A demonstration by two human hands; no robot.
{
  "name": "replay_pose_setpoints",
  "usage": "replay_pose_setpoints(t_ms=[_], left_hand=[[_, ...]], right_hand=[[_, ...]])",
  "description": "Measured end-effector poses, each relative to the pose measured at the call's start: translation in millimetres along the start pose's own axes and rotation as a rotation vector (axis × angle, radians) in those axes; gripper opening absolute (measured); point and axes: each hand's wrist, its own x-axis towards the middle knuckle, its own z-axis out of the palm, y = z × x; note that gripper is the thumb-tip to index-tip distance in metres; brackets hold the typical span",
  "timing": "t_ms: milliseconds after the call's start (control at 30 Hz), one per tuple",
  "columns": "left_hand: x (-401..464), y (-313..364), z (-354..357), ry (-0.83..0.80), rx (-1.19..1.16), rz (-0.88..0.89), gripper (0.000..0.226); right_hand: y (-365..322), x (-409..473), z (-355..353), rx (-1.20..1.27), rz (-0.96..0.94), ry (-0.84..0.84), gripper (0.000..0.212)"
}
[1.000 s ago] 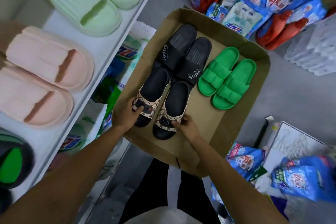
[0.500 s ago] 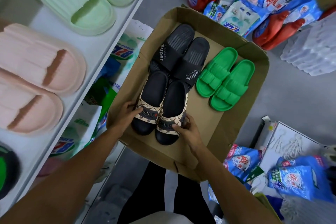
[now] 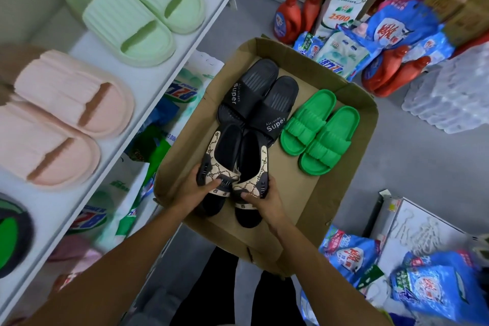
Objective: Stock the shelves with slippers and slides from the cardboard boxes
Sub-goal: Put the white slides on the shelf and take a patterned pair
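An open cardboard box [image 3: 352, 156] sits on the floor below me. In it lie a black "Super" pair [image 3: 260, 99], a bright green pair [image 3: 320, 131], and a black pair with beige patterned straps. My left hand [image 3: 197, 189] grips the left patterned slide [image 3: 219, 164] by its strap. The strap of the right patterned slide [image 3: 254, 167] is held by my right hand [image 3: 264, 197]. Both slides are tilted up, pressed side by side. On the white shelf [image 3: 148, 82] to the left stand a light green pair [image 3: 144, 12] and a pink pair [image 3: 60, 116].
A black and green slide [image 3: 13, 230] shows at the shelf's near left. Detergent bags [image 3: 169, 103] fill the lower shelf. Red bottles [image 3: 288, 18], blue packets [image 3: 397, 26] and bottled water [image 3: 455, 92] crowd the floor beyond the box; more blue bags [image 3: 434, 288] lie at right.
Both hands have closed on the patterned slides' straps, drawn the pair together and raised its toe ends off the box floor. The camera has shifted slightly.
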Motion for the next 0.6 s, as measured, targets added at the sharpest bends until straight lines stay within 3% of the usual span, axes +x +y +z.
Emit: replay_pose_setpoints(t_ms=[233, 367, 600], left_hand=[[-31.9, 3.9, 17.5, 0.101, -0.164, -0.020, 0.053], [-66.4, 26.5, 19.4, 0.106, -0.197, -0.023, 0.049], [-132.6, 89.2, 31.5, 0.159, -0.407, 0.081, 0.037]], right_hand=[[-7.1, -9.4, -32.5, 0.046, -0.054, 0.016, 0.071], [-39.2, -33.3, -57.0, 0.095, -0.084, -0.014, 0.054], [-107.4, -74.1, -94.1, 0.084, -0.238, -0.096, 0.054]])
